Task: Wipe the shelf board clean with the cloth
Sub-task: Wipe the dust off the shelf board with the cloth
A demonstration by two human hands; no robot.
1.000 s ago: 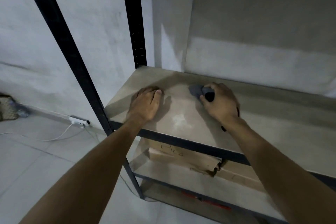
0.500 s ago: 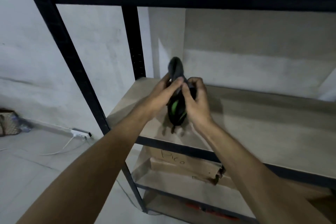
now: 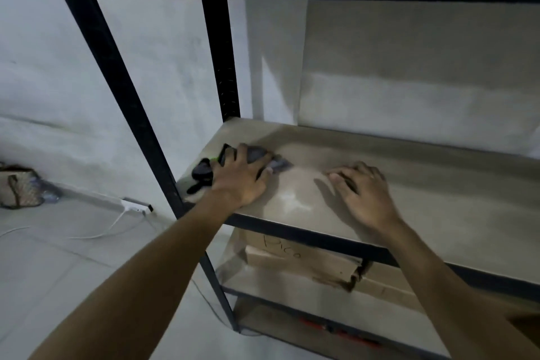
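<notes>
A dark grey and black cloth (image 3: 257, 155) with a green patch lies on the pale shelf board (image 3: 438, 184), near the board's left front corner. My left hand (image 3: 241, 177) presses flat on top of the cloth, fingers spread over it. Part of the cloth sticks out past the hand on both sides. My right hand (image 3: 363, 191) rests palm down on the bare board to the right of the cloth, fingers slightly curled, holding nothing.
Black metal uprights (image 3: 117, 82) frame the rack, with a dark shelf overhead. A cardboard box (image 3: 306, 263) lies on the shelf below. A power strip (image 3: 136, 206) with a white cable and a bag (image 3: 19, 187) sit on the floor at left.
The cloth went from my right hand on the board, up between both hands, and now lies under my left hand at the board's left end. My right hand has come down empty.
</notes>
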